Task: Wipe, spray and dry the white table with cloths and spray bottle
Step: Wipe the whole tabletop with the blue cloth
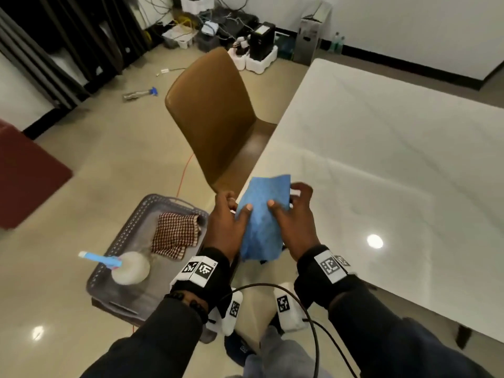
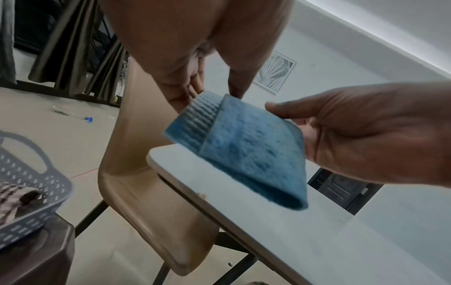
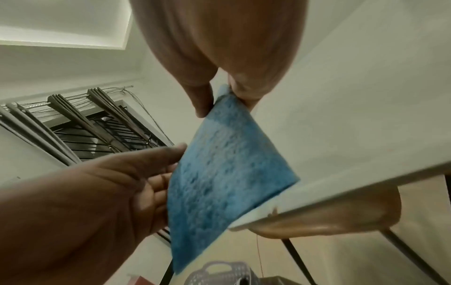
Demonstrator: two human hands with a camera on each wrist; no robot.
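Note:
A folded blue cloth [image 1: 261, 222] hangs in the air over the near left corner of the white table [image 1: 381, 159]. My left hand [image 1: 240, 204] holds its left edge, thumb on top and fingers underneath. My right hand [image 1: 285, 197] pinches its right edge the same way. In the left wrist view the blue cloth [image 2: 244, 150] hangs just above the table corner [image 2: 268, 221]. In the right wrist view my right hand [image 3: 223, 96] pinches the cloth's [image 3: 219, 173] upper corner. A checked cloth [image 1: 174, 233] and a white spray bottle [image 1: 131, 268] with a blue head lie in a grey basket [image 1: 128, 230].
A brown chair [image 1: 210, 118] stands against the table's left side, just beyond my hands. The basket rests on a dark stool at my left. An orange cable [image 1: 184, 173] runs over the floor. Boxes and wires crowd the far wall [image 1: 231, 31].

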